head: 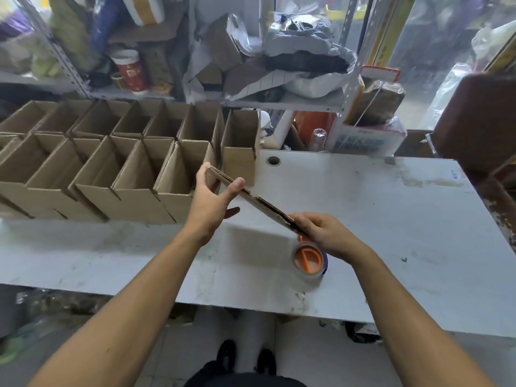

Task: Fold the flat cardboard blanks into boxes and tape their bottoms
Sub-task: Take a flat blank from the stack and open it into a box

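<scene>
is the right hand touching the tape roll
Cannot tell. In the head view the right hand grips the flat blank and overlaps the tape roll on the table; no gap or contact shows.

Both forearms are bare from the frame's lower edge to the wrists, with no sleeves, watch, bracelet or gloves showing on them. The left hand [210, 201] and the right hand [325, 233] are bare too, with no rings visible on the fingers that show. Low in the view, a dark garment [243, 380] covers the lap, and beneath it stand two black shoes [245, 356], side by side.
</scene>
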